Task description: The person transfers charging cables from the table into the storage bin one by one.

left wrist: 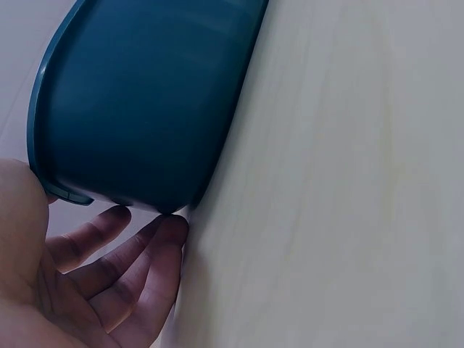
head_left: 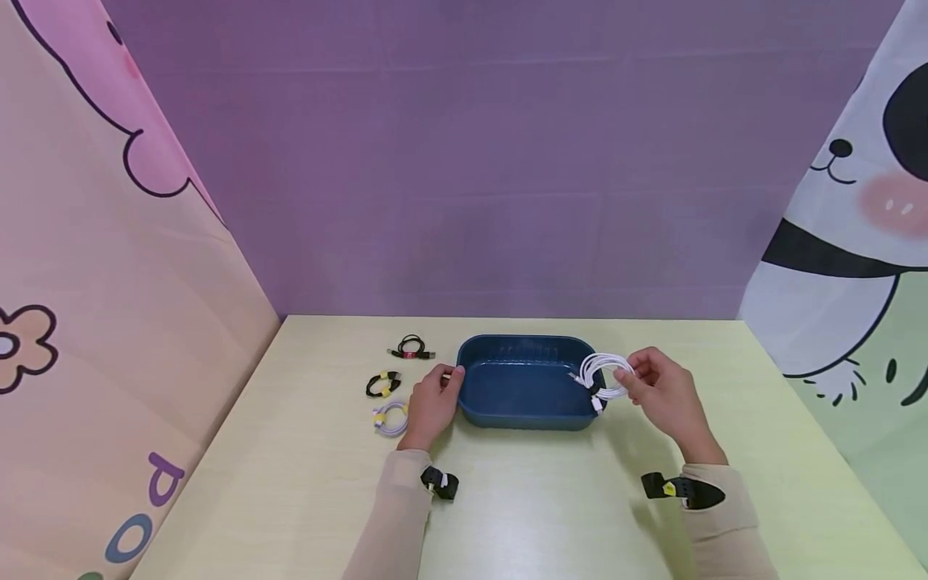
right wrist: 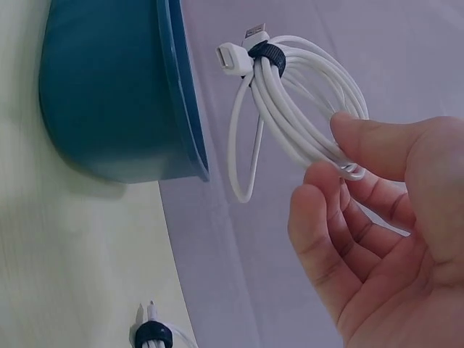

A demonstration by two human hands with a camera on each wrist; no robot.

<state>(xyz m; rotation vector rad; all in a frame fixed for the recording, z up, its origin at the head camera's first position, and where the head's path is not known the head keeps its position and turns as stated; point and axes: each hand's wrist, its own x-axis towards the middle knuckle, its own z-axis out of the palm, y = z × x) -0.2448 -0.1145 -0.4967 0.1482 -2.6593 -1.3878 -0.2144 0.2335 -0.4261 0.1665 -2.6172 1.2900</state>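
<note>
A dark blue plastic bin (head_left: 525,420) stands on the table. At its left end my left hand (head_left: 433,407) holds it, thumb at the rim and fingers (left wrist: 119,293) bent against the outer wall. My right hand (head_left: 663,399) pinches a coiled white USB cable (head_left: 607,372) between thumb and fingers. The coil hangs over the bin's right end; in the right wrist view, a black strap (right wrist: 270,59) binds it beside its plugs. Left of the bin lie a black cable with a red tie (head_left: 412,348), a black cable with yellow ties (head_left: 383,384) and a pale coiled cable (head_left: 391,420).
Another white cable with a black strap (right wrist: 154,332) lies on the table in the right wrist view. A purple cloth (head_left: 464,161) hangs behind the table (head_left: 522,499). Printed cloths stand along the left (head_left: 130,306) and right (head_left: 855,322) sides.
</note>
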